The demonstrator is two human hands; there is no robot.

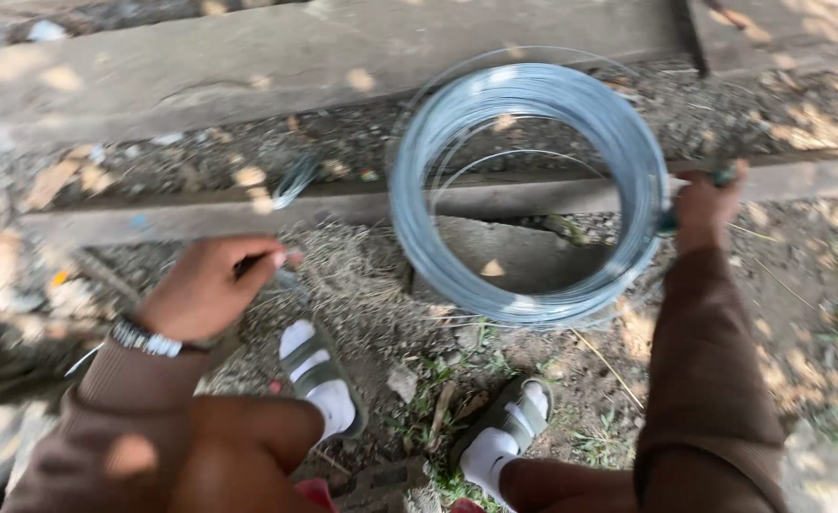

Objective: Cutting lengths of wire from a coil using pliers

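Right hand: I see my right hand (706,204) raised at the right of the scene, fingers closed around the right edge of a wire coil (528,190); a small green-handled thing pokes out of the fist, too blurred for me to tell what it is.
Left hand: my left hand (208,285) sits at the near left, fingers pinched shut on a thin strand of wire (291,180) that runs up and far from the fingertips; a metal watch (145,339) circles the wrist.
Wire coil: a large round bundle of shiny grey wire, held upright off the ground, in the middle right of the view, with the ground showing through its open centre.
Loose wire: a small blurred loop of it hangs just left of the coil, apart from it as far as I can tell.
Ground: bare dirt (381,313) with dry leaves, chips and tufts of grass.
Planks: two long weathered wooden planks (248,66) lie across the far side, behind the coil.
Feet: both in white socks and grey sandals (319,375), planted near, below the coil.
Sleeves: brown, on both arms.
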